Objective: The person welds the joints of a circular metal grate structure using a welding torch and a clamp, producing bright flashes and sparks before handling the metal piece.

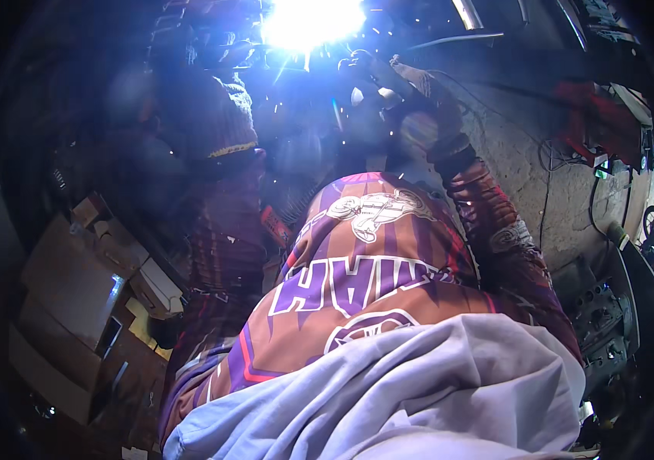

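A blinding white-blue welding arc [313,21] burns at the top, throwing sparks and washing out the metal around it. To its left is my left hand [223,115], in a knitted glove with a yellow-edged cuff. Its fingers are lost in shadow and glare. My right hand [411,84], also gloved, is just right of and below the arc. Its fingers look curled around something dark that I cannot make out. Both arms, in patterned long sleeves, reach forward on either side of my printed jersey [373,253].
An open cardboard box [66,284] stands at the left. A red object [599,123] is at the far right, with a thin black cable [548,161] on the grey floor [507,142] beside it. A dark metal machine part [603,314] lies at the lower right.
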The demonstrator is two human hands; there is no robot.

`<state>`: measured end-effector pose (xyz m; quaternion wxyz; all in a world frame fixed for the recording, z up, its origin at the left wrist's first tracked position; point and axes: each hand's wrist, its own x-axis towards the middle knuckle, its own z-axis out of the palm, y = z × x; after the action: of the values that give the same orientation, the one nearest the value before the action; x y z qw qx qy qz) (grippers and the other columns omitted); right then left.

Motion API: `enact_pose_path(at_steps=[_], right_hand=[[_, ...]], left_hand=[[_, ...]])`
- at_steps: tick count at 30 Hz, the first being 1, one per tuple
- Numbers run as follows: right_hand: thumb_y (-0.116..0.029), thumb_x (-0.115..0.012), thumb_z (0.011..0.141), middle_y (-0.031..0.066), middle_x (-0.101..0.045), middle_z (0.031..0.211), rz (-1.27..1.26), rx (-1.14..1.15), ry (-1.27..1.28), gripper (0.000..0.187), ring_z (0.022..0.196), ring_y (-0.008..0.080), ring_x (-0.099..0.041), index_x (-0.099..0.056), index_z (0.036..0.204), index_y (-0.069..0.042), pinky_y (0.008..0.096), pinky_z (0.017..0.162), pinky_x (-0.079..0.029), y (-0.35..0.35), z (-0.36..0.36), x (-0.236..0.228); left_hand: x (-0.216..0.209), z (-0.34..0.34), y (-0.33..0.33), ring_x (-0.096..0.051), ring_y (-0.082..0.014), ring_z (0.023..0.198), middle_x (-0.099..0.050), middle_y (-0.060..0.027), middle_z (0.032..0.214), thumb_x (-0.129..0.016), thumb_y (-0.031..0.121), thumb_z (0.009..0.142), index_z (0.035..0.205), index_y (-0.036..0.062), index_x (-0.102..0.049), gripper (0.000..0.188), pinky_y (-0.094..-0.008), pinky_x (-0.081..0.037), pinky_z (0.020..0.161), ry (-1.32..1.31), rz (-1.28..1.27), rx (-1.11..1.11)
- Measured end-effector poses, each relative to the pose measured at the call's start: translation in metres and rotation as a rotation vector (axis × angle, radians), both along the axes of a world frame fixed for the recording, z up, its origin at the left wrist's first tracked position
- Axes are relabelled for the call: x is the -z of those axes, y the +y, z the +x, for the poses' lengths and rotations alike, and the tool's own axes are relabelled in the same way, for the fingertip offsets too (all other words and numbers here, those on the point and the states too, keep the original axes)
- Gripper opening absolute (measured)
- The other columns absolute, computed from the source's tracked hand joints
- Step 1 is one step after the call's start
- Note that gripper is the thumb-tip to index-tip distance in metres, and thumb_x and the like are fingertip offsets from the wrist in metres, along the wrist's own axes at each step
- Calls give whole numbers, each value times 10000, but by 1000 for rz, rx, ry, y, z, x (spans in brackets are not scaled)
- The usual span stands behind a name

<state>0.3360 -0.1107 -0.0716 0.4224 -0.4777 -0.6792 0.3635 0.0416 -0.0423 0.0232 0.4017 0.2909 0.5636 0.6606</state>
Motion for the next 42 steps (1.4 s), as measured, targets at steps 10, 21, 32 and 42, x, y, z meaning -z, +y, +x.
enact_pose_path(at_steps=[10, 21, 32, 42], right_hand=[[-234, -825, 662, 92, -649, 1026, -152, 102, -82, 606, 919, 241, -654, -536, 1158, -38, 343, 777, -529, 2, -9, -21], [-344, -828, 604, 144, -662, 966, -127, 76, -139, 678, 881, 317, -654, -570, 1171, -77, 385, 778, -519, 1, -11, -24], [-202, -782, 693, 119, -671, 1009, -224, -16, -242, 569, 922, 244, -661, -567, 1198, -51, 332, 784, -522, 7, -14, -37], [-148, -706, 800, 97, -601, 1144, -130, -145, -176, 500, 1014, 212, -597, -484, 1231, -27, 319, 886, -487, 4, -16, -13]], left_hand=[[2, -4, -2, -617, -226, 972, -587, -127, 1131, -573, 173, 899, 1203, 19, -529, 343, -351, -558, 784, 1, -2, 3], [13, -10, 3, -621, -251, 976, -587, -127, 1131, -605, 180, 879, 1172, 26, -551, 336, -382, -574, 785, 44, 25, 15], [21, -18, 3, -585, -232, 1032, -578, -96, 1136, -627, 216, 871, 1185, 49, -547, 365, -368, -544, 830, 81, 0, -1], [9, -3, -6, -576, -242, 1061, -563, -97, 1180, -658, 145, 824, 1236, 43, -508, 451, -360, -524, 856, 457, -10, -24]])
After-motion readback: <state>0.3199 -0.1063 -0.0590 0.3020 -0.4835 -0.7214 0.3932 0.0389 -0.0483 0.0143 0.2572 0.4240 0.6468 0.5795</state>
